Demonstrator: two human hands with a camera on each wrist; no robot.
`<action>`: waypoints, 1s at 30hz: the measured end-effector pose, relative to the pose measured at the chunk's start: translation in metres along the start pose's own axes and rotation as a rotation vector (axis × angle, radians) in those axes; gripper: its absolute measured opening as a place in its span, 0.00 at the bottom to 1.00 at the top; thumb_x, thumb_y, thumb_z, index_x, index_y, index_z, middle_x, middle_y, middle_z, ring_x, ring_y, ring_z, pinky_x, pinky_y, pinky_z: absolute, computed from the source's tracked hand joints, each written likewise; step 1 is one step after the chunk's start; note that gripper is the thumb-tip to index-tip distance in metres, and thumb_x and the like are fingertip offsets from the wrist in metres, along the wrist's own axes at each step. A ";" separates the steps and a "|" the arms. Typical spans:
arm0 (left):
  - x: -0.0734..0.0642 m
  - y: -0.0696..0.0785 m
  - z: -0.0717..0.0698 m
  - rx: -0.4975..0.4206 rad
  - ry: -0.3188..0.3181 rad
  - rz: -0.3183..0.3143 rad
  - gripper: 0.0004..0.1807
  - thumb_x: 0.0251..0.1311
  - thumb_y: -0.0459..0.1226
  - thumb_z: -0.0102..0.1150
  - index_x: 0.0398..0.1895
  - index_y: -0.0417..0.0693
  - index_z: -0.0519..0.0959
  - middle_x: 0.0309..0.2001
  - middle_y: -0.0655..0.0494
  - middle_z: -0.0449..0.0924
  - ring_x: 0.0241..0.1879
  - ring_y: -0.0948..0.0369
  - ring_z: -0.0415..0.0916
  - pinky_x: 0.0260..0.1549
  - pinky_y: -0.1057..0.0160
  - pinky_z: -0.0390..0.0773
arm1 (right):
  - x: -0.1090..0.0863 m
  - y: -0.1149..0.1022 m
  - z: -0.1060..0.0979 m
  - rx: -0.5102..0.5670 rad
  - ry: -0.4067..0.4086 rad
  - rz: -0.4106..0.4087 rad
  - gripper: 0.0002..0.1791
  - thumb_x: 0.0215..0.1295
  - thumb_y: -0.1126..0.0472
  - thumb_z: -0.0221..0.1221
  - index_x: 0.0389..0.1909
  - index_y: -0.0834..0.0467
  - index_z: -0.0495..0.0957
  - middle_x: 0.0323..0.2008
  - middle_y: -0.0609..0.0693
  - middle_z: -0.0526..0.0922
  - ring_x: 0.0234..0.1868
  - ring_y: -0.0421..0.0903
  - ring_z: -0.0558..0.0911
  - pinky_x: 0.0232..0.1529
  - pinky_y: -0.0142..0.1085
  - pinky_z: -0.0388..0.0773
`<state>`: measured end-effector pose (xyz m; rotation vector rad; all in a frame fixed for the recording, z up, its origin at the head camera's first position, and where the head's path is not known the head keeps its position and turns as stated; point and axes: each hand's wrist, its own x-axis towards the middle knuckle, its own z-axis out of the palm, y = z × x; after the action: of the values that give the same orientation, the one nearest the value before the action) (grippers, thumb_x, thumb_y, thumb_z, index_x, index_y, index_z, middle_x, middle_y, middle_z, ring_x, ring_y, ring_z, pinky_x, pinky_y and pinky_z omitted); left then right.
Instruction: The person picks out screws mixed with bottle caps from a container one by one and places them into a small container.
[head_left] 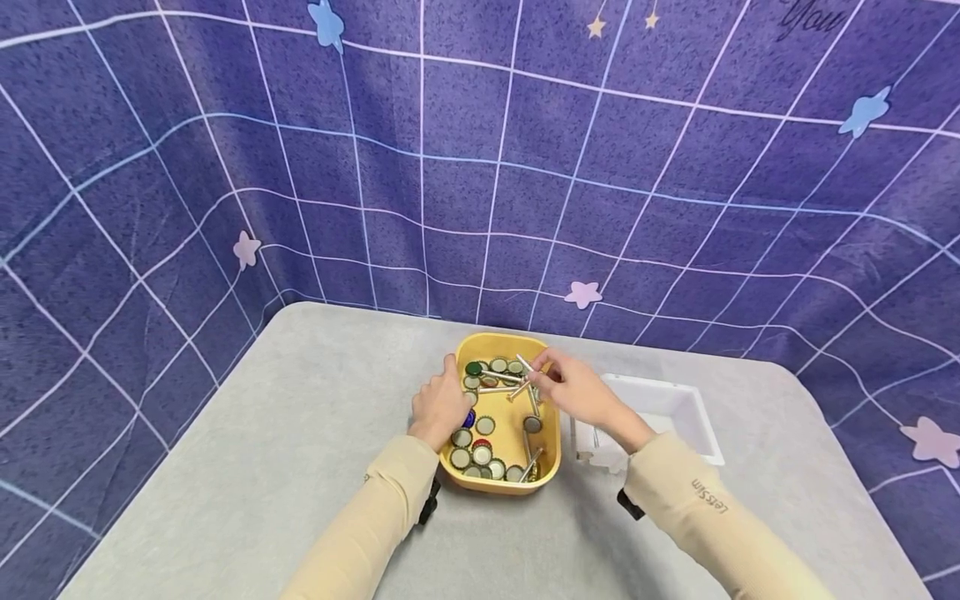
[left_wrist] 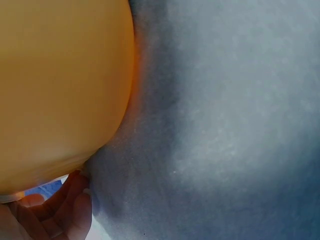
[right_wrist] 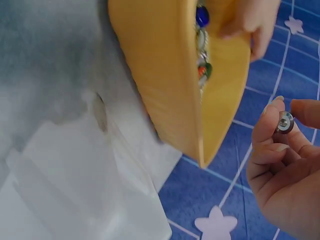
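A yellow plastic tub (head_left: 555,450) holds many bottle caps (head_left: 485,426) and several long metal bolts (head_left: 498,389). My left hand (head_left: 441,407) grips the tub's left wall, with the thumb over the rim and curled fingers (left_wrist: 75,210) outside. Above the tub's right rim, my right hand (head_left: 573,387) pinches a bolt (right_wrist: 285,122) between thumb and fingertips. Its round head with a socket faces the right wrist camera, while in the head view its shank points up and left over the tub.
Close to the tub's right side stands a white plastic tray (head_left: 708,425), partly hidden under my right forearm. A thin metal piece (head_left: 596,438) lies in it. Both containers stand on a grey table (head_left: 322,392), with a blue grid-patterned curtain (head_left: 465,200) behind.
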<state>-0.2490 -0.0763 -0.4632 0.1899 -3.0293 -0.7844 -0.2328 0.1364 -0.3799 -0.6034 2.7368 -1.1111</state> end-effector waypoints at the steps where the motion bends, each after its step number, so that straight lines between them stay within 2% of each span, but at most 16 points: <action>1: 0.000 0.000 0.000 0.002 0.002 0.000 0.32 0.58 0.39 0.58 0.66 0.50 0.60 0.42 0.36 0.83 0.39 0.40 0.82 0.35 0.43 0.78 | 0.000 0.000 -0.003 0.005 0.008 -0.002 0.09 0.71 0.59 0.55 0.45 0.60 0.75 0.21 0.50 0.78 0.20 0.40 0.73 0.22 0.32 0.68; 11: 0.000 0.001 -0.001 0.000 -0.003 -0.002 0.31 0.58 0.39 0.58 0.65 0.50 0.60 0.42 0.37 0.83 0.38 0.40 0.82 0.36 0.43 0.78 | -0.005 0.010 -0.031 0.001 0.068 0.003 0.10 0.71 0.60 0.54 0.46 0.62 0.74 0.21 0.49 0.77 0.20 0.42 0.75 0.23 0.33 0.70; 19: 0.000 0.000 0.000 0.004 -0.009 -0.005 0.32 0.58 0.39 0.57 0.66 0.50 0.59 0.42 0.37 0.84 0.38 0.41 0.82 0.36 0.44 0.78 | -0.011 0.028 -0.051 -0.081 0.150 0.024 0.09 0.71 0.59 0.55 0.45 0.61 0.76 0.22 0.53 0.80 0.20 0.41 0.75 0.23 0.32 0.71; 24: 0.001 0.000 0.000 0.000 -0.008 -0.002 0.33 0.58 0.38 0.56 0.67 0.50 0.59 0.42 0.37 0.84 0.38 0.41 0.82 0.36 0.44 0.78 | -0.018 0.035 -0.061 -0.113 0.160 0.063 0.10 0.71 0.59 0.55 0.46 0.61 0.76 0.24 0.57 0.82 0.21 0.44 0.78 0.25 0.34 0.72; 30: 0.001 -0.001 0.000 -0.001 -0.009 -0.004 0.33 0.59 0.39 0.56 0.67 0.50 0.59 0.42 0.37 0.84 0.39 0.41 0.82 0.37 0.44 0.78 | -0.024 0.041 -0.069 -0.147 0.151 0.097 0.11 0.71 0.59 0.56 0.46 0.63 0.77 0.21 0.51 0.83 0.20 0.45 0.81 0.26 0.35 0.73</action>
<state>-0.2500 -0.0771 -0.4638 0.1933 -3.0384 -0.7889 -0.2422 0.2172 -0.3591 -0.4133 2.9613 -0.9781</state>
